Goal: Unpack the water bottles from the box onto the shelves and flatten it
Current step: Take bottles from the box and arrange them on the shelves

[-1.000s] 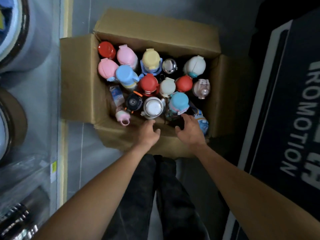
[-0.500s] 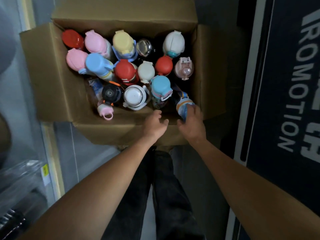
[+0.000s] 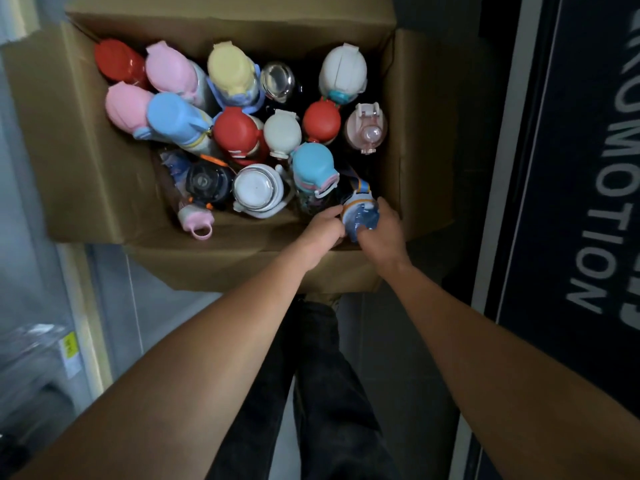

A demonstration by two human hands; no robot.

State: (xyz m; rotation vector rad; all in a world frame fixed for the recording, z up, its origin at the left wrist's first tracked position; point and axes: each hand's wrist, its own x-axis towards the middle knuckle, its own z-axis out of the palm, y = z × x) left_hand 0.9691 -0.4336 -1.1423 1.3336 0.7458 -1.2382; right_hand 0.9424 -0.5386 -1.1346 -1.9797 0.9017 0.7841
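An open cardboard box [image 3: 86, 161] stands on the floor, packed with several upright water bottles with red, pink, yellow, blue and white lids. At its near right corner a blue-capped bottle [image 3: 360, 216] with a white and orange band leans toward me. My right hand [image 3: 382, 233] grips its cap from the right. My left hand [image 3: 323, 230] touches the same bottle from the left, with fingers curled against it. A white-lidded bottle [image 3: 256, 188] and a light blue-lidded bottle [image 3: 313, 168] stand just beside them.
The box flaps [image 3: 426, 133] are folded outward on all sides. A dark mat with white lettering [image 3: 588, 168] lies to the right. A shelf edge with a yellow tag [image 3: 71, 344] is at the left. My dark trousers [image 3: 311, 393] are below the box.
The view has moved closer to the box. My right hand has closed round the blue-capped bottle, and my left hand has moved right from the box edge onto it.
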